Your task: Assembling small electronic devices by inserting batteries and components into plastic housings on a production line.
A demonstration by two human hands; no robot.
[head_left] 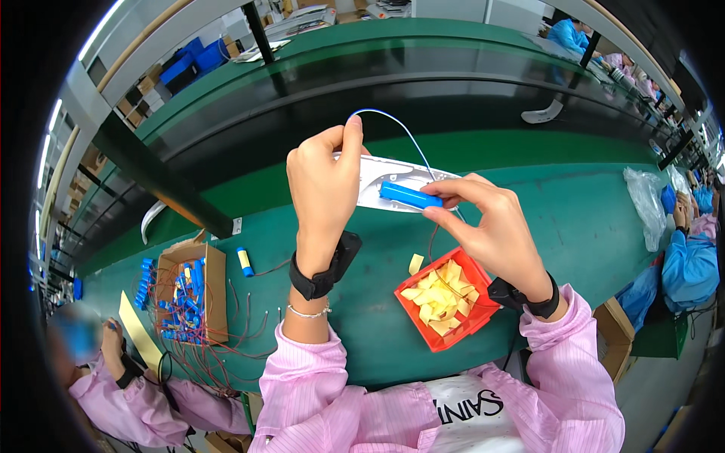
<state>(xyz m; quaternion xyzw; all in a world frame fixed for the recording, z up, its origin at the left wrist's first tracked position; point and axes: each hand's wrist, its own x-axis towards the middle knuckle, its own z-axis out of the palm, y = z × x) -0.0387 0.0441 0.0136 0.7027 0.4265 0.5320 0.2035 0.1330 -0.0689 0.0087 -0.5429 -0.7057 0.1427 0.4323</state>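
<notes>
My left hand (pixel 325 177) is closed around the left end of a white plastic shell (pixel 370 175), raised above the bench. From beside its thumb tip, a thin blue-and-white wire (pixel 400 123) arcs over to the shell's right side. Thumb and fingers of my right hand (pixel 483 215) pinch the right end of a blue cylindrical battery (pixel 408 195), which lies along the shell's inner face. Below my right hand, a red bin (pixel 432 337) holds cut yellow paper pieces (pixel 442 296). The fingers of my left hand behind the shell are hidden.
A cardboard box (pixel 215 291) of wired blue batteries stands left on the green bench (pixel 362 332). One yellow-and-blue battery (pixel 245 262) lies beside it. Beyond runs a dark conveyor (pixel 453 98) bearing a white curved part (pixel 542 113). A co-worker's hand (pixel 113 343) is at far left.
</notes>
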